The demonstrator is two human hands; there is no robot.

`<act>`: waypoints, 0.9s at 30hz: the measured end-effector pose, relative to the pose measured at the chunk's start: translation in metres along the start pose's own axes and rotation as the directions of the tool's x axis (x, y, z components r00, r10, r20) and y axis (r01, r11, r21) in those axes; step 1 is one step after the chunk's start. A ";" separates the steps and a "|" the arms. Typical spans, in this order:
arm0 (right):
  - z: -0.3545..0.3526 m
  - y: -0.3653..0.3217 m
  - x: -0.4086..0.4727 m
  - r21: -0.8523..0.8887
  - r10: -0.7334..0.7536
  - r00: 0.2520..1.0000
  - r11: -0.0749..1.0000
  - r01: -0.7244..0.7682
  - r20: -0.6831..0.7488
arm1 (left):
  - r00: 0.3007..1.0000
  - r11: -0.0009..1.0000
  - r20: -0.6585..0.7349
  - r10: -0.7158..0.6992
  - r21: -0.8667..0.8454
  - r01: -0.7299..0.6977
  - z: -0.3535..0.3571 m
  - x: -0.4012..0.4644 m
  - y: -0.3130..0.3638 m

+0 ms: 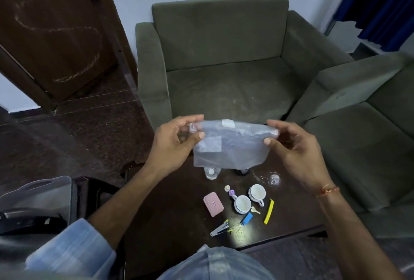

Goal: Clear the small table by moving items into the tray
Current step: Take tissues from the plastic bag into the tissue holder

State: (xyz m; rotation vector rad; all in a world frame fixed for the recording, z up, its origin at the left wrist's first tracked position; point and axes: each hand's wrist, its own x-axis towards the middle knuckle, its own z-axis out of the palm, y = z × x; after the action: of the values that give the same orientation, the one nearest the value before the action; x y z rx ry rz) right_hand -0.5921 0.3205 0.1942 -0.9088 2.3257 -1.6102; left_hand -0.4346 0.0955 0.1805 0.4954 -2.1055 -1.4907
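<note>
I hold a clear plastic bag (230, 145) up above the small dark table (174, 217). My left hand (174, 138) pinches its top left corner and my right hand (293, 147) pinches its top right corner. On the table below lie a pink case (213, 204), two white cups (242, 204) (257, 192), a blue lighter (246, 218), a yellow clip (268, 212), a small stapler (220, 228), a key (255, 210) and a small purple piece (231, 192). A glass item (210, 172) and a dark item (241, 171) are partly hidden behind the bag. A grey tray (38, 192) sits at the lower left.
A green armchair (224, 55) stands behind the table and a second green seat (363, 136) is to its right. A clear glass bowl (272, 179) rests near the table's right side. A dark door (56, 28) is at the back left.
</note>
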 end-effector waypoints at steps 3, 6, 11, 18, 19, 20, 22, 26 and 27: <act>-0.010 0.004 0.003 -0.108 -0.049 0.998 0.993 0.046 -0.027 | 0.994 0.955 -0.014 0.106 0.279 -0.098 0.005 0.006 0.001; -0.020 0.013 0.006 0.014 -0.019 1.000 1.000 0.019 0.004 | 0.995 0.949 0.035 0.092 0.298 -0.099 0.017 0.015 0.002; -0.028 0.049 0.006 0.523 0.168 0.961 0.811 -0.261 0.219 | 0.987 0.997 0.145 -0.068 -0.028 0.073 0.061 0.028 0.002; -0.047 0.139 0.006 0.572 0.517 0.854 0.682 -0.455 0.062 | 0.960 0.964 0.098 -0.263 0.001 0.264 0.121 0.045 -0.016; -0.050 0.155 0.007 0.612 0.580 0.815 0.640 -0.464 0.012 | 0.958 0.963 0.100 -0.270 0.023 0.269 0.124 0.044 -0.021; -0.053 0.171 0.009 0.641 0.643 0.765 0.598 -0.481 -0.026 | 0.955 0.961 0.112 -0.276 0.046 0.272 0.126 0.043 -0.026; -0.056 0.203 0.011 0.688 0.747 0.661 0.516 -0.511 -0.070 | 0.941 0.954 0.160 -0.297 0.083 0.287 0.131 0.039 -0.036; -0.053 0.256 0.017 0.743 0.875 0.480 0.360 -0.564 -0.059 | 0.910 0.934 0.220 -0.351 0.148 0.325 0.142 0.029 -0.053; -0.052 0.267 0.020 0.742 0.900 0.434 0.324 -0.587 -0.050 | 0.904 0.928 0.223 -0.365 0.167 0.334 0.146 0.027 -0.056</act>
State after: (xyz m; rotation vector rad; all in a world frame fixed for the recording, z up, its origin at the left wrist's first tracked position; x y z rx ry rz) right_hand -0.7341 0.4119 -0.0195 0.7936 1.6238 -1.9434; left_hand -0.5429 0.1720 0.0935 0.8070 -2.4152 -1.6984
